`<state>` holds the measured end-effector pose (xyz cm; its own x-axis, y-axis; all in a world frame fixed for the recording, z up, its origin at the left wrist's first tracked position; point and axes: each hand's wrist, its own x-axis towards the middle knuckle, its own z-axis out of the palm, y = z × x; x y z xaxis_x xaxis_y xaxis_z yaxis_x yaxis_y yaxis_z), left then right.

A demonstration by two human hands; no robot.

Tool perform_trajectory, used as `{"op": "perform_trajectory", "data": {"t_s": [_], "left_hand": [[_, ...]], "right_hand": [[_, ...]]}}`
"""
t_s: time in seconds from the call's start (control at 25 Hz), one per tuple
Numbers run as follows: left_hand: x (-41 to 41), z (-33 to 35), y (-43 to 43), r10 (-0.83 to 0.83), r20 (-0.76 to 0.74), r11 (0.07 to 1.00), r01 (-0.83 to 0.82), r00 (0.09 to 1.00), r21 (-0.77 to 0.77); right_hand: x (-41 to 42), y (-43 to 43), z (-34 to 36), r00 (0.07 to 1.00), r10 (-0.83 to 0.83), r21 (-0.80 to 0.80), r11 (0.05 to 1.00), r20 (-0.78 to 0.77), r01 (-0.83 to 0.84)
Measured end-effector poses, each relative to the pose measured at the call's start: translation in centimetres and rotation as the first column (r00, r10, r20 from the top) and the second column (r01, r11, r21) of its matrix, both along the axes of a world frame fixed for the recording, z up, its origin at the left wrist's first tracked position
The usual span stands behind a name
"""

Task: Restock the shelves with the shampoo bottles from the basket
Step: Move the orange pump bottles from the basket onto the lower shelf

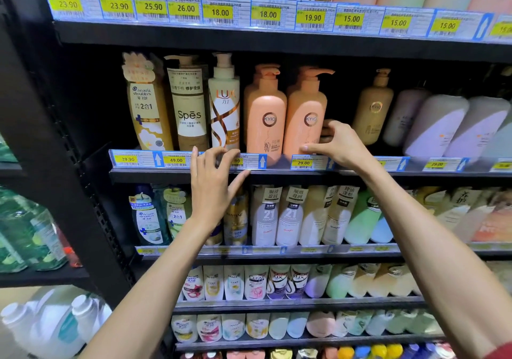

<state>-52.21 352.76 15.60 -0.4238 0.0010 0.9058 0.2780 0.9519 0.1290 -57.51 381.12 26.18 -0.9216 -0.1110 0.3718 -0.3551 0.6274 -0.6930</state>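
Peach pump bottle (304,114) at shelf (277,177) front edge, beside its twin (264,117), pinched low by right hand (338,142). Left hand (212,187) loose and spread before price strip (138,160), holding nothing. Basket out of view. Risk: careless nudge toppling the twin off the front edge.

Glossy, smooth plastic on peach bottle (304,103); matt black metal on shelf (177,177); paper price tags (303,162) behind clear plastic.
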Motion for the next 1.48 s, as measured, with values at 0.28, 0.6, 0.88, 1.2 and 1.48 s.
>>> {"op": "perform_trajectory", "data": {"t_s": [0.28,0.6,0.88,1.2,1.48], "left_hand": [[0.8,0.6,-0.5,-0.038,0.054,0.999,0.039,0.998,-0.017],[2.0,1.3,-0.2,0.003,0.132,0.999,0.002,0.991,-0.041],[5.0,5.5,0.5,0.147,0.425,0.965,-0.035,0.893,-0.259],[12.3,5.9,5.2,0.433,0.57,0.856,-0.122,0.699,-0.502],[17.9,2.5,9.9,0.448,0.671,0.867,-0.102,0.591,-0.488]], "right_hand": [[1.4,-1.0,0.0,0.995,-0.095,0.043,0.994,-0.018,0.096],[3.7,-1.8,-0.5,0.981,-0.187,0.158,0.969,-0.047,0.192],[8.0,-0.1,0.2,0.993,-0.12,0.472,0.876,0.015,0.099],[13.6,2.6,-1.5,0.996,-0.089,0.822,0.569,0.018,0.036],[17.8,4.7,-7.4,0.997,-0.01,0.803,0.594,0.077,-0.057]]}}
